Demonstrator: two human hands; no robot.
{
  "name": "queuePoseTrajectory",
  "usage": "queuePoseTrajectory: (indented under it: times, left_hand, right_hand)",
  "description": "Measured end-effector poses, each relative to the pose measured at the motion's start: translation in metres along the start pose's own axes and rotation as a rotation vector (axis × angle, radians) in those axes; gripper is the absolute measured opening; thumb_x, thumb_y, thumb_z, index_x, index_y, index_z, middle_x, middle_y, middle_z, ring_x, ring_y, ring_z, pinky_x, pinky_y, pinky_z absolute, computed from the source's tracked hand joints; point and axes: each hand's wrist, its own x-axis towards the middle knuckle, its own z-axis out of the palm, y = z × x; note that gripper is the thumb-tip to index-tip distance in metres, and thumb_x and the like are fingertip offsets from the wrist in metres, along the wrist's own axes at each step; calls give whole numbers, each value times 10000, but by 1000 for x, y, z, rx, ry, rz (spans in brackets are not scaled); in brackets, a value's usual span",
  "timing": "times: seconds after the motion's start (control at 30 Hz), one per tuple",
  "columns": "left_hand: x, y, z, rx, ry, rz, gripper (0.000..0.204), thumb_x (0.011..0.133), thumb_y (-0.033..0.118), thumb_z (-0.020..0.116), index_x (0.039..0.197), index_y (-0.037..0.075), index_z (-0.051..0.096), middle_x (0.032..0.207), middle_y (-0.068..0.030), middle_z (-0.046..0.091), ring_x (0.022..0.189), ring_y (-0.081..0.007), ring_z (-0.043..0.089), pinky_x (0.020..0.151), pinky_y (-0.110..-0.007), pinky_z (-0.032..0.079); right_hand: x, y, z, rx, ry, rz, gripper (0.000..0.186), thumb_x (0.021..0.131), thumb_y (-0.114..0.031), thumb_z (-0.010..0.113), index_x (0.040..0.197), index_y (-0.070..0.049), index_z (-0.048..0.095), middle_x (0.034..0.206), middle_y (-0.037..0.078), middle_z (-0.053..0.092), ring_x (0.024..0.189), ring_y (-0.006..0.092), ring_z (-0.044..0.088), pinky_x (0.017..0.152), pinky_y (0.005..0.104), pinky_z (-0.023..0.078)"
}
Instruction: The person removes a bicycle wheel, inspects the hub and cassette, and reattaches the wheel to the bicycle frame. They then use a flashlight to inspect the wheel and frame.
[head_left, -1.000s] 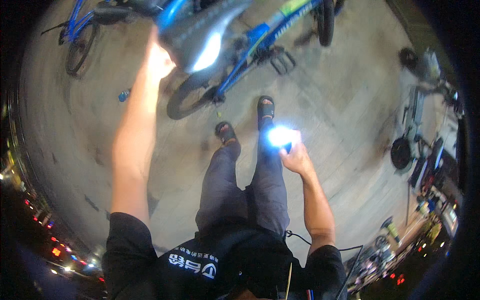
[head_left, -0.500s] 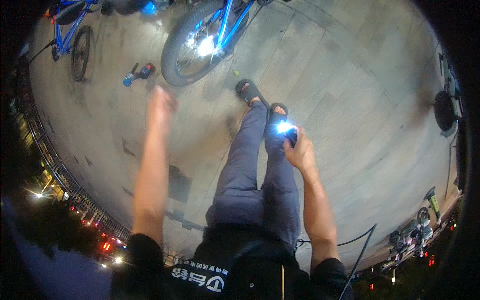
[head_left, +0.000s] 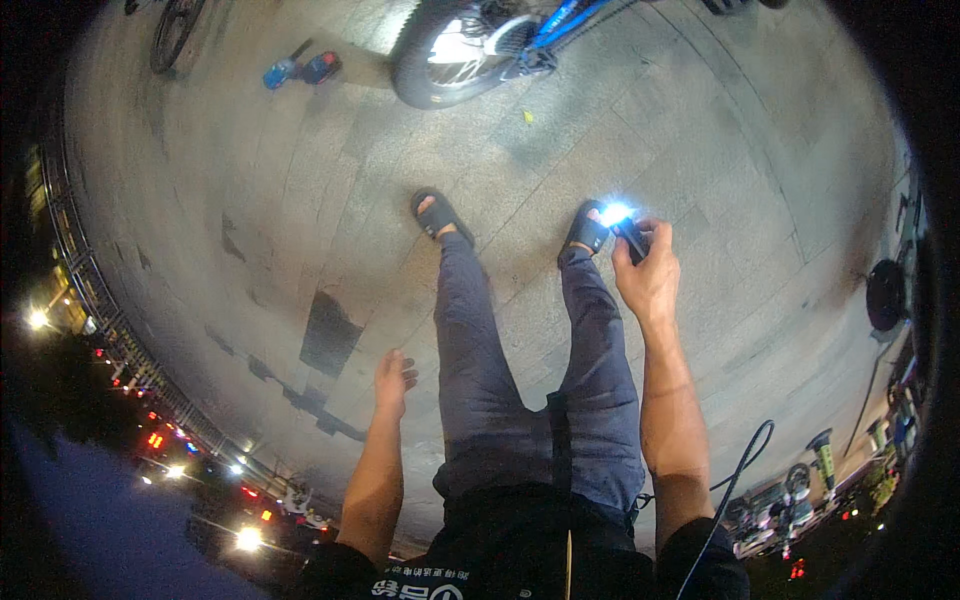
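My right hand (head_left: pixel 651 277) grips a small dark flashlight (head_left: pixel 632 240), its thumb and fingers wrapped round the body. A bright bluish-white glare at the lit end hides the lamp's shape. That light hangs by my right foot, which wears a black slide sandal (head_left: pixel 583 231). My left hand (head_left: pixel 393 382) hangs beside my left thigh with nothing in it, fingers loosely bent and a little apart. Ahead of me stands a blue bicycle (head_left: pixel 565 28), cut off by the view's upper edge; a bright patch of light falls on its wheel (head_left: pixel 440 100).
A blue and red object with a dark handle (head_left: pixel 302 68) lies on the paving (head_left: pixel 700 150), left of the bicycle wheel. Another wheel (head_left: pixel 172 40) shows at the far left. Railings (head_left: pixel 95 290) run along the left; a yellow-and-black post (head_left: pixel 822 458) stands at the right.
My left hand has drawn back from ahead to beside my thigh. The flashlight has moved right and slightly forward in my right hand. My feet are wider apart, and the bicycle sits higher in view.
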Motion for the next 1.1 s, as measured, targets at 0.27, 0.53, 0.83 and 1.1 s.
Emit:
queuePoseTrajectory:
  times: [0.27,0.53,0.83,1.1]
  left_hand:
    - [63,12,-58,-121,-71,-1,445,969,415,548,1260,83,494,1013,-107,639,761,-181,606,646,-313,491]
    - [166,33,-201,-127,-137,13,499,936,461,585,1249,80,506,1013,-104,640,784,-194,623,659,-305,507]
    - [194,130,-277,-74,-209,22,407,981,396,522,1201,53,520,1055,-127,647,841,-229,627,723,-362,510]
    - [158,250,-272,-171,-199,64,343,972,321,558,1144,25,554,1055,-132,657,840,-225,646,711,-339,519]
  right_hand:
    - [30,-128,52,-136,274,-292,283,764,-102,719,1033,-85,631,849,127,664,741,287,672,662,378,530]
    - [30,-225,112,-252,443,-295,300,776,-80,713,1068,-97,647,856,76,635,704,174,634,631,309,511]
    - [11,-292,159,-56,244,-56,302,804,-114,689,1088,-59,600,805,109,662,696,189,639,679,317,510]
    - [14,-406,281,624,-394,54,250,809,-57,633,1052,-27,579,864,86,661,783,131,625,711,283,507]
